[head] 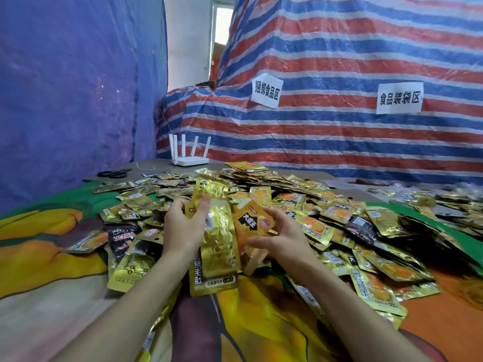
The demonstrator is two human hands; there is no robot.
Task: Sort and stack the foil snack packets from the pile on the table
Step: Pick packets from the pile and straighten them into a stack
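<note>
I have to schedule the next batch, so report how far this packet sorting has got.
Done: little; no tidy finished stack shows. In hand: the left hand grips a few long gold foil packets, and the right hand pinches an orange packet with a black label. Left: nearly everything, since the big loose pile of gold and orange packets spreads beyond.

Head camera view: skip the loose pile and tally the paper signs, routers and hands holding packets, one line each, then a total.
Paper signs: 2
Router: 1
Hands holding packets: 2, the left hand on a gold packet and the right hand on an orange packet
Total: 5
</note>
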